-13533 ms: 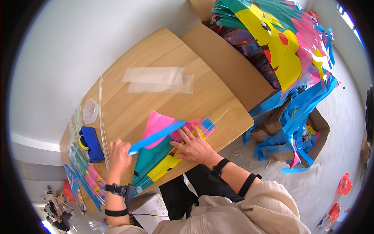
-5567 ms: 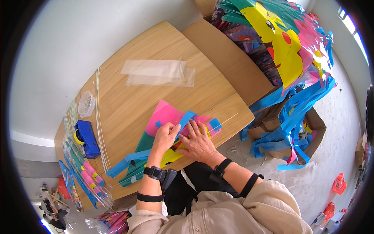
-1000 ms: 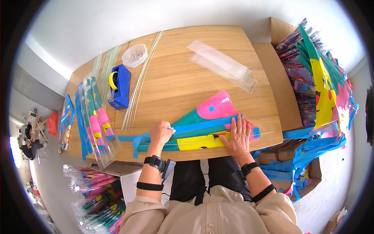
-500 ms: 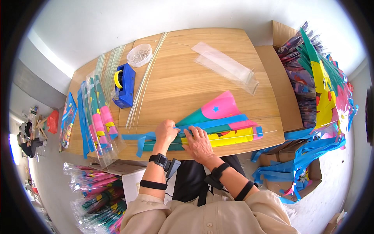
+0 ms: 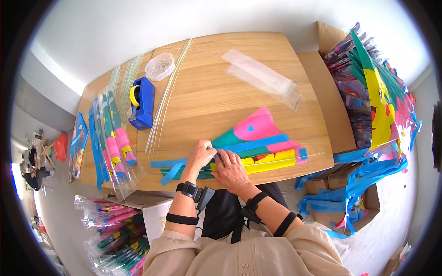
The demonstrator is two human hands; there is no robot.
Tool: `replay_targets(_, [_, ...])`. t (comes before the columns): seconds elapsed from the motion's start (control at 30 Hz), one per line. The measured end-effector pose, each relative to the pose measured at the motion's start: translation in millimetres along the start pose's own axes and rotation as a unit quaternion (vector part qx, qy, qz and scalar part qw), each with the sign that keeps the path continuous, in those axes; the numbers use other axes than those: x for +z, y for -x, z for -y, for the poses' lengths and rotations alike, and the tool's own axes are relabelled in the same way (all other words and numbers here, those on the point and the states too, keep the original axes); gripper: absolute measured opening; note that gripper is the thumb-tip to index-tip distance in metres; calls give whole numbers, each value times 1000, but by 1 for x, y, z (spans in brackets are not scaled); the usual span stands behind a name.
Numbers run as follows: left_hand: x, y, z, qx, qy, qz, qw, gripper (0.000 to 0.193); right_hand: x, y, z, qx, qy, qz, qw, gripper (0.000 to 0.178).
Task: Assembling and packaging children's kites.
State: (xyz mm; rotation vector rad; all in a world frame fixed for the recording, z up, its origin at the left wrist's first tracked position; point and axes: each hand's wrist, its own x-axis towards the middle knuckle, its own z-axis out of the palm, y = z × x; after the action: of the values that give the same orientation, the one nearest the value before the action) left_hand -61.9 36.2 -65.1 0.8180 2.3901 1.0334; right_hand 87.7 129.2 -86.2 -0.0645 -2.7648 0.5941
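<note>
A folded kite [image 5: 258,131] in pink, green and yellow sheeting lies near the table's front edge. Blue ribbon tails [image 5: 168,163] run along it and stick out to the left; a thin pale rod [image 5: 305,156] passes along the yellow part beyond its right end. My left hand [image 5: 200,153] is closed in a pinch at the kite's left portion; the fingertips partly hide what they grip, apparently the folded sheeting. Close beside it, my right hand [image 5: 230,171] lies flat on the kite with its fingers stretched out, pressing the layers down.
On the table [image 5: 207,83] are a blue tape dispenser [image 5: 142,103], a bowl of small metal pieces [image 5: 159,66], thin rods [image 5: 170,92], clear sleeves [image 5: 262,76] and bagged kites [image 5: 113,138]. A carton [image 5: 322,92] with more kites stands right; bagged kites [image 5: 115,230] lie below left.
The view has shifted slightly. My left hand stays pinched at the kite and has turned a little, moving closer to the right hand. The blue tail ends left of it have shifted.
</note>
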Motion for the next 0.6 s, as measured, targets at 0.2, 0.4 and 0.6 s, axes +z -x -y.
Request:
replay_targets(0.2, [0,-6,4,-17,8,14,1000,22,5,3,-9,-27,-23,-25,999,52])
replay_targets(0.4, [-6,-9,-2,-49,-11,23,998,58,-3,1,-2,-26,-35,-38,998,54])
replay_targets(0.6, [-9,-6,-6,-60,20,26,998,76,0,-8,14,54,-1,-4,999,66])
